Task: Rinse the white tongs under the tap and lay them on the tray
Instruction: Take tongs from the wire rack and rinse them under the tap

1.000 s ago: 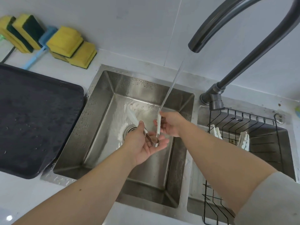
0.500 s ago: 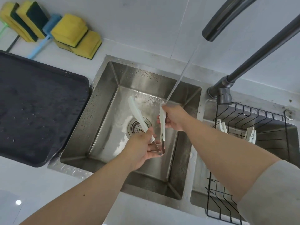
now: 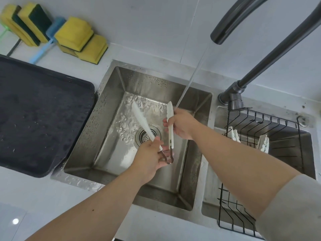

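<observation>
Brushed stainless-steel sink [image 3: 107, 108], wet and glinting, at centre; the white tongs [image 3: 141, 119] look like smooth plastic with a bare metal hinge. At nine o'clock, a dark matt tray [image 3: 43, 110] beaded with droplets. At two o'clock, a matt grey metal tap [image 3: 271, 55]. At eleven o'clock, yellow foam sponges [image 3: 74, 32] with rough green backing.

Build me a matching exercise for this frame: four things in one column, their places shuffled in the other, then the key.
Things
1. white tongs
2. tray
3. sponges
4. wire rack

Places
a. inside the right basin
b. by the wall, back left
c. above the left basin, at the water stream
d. flat on the counter, left of both basins

Pairs: 1-c, 2-d, 3-b, 4-a
</observation>
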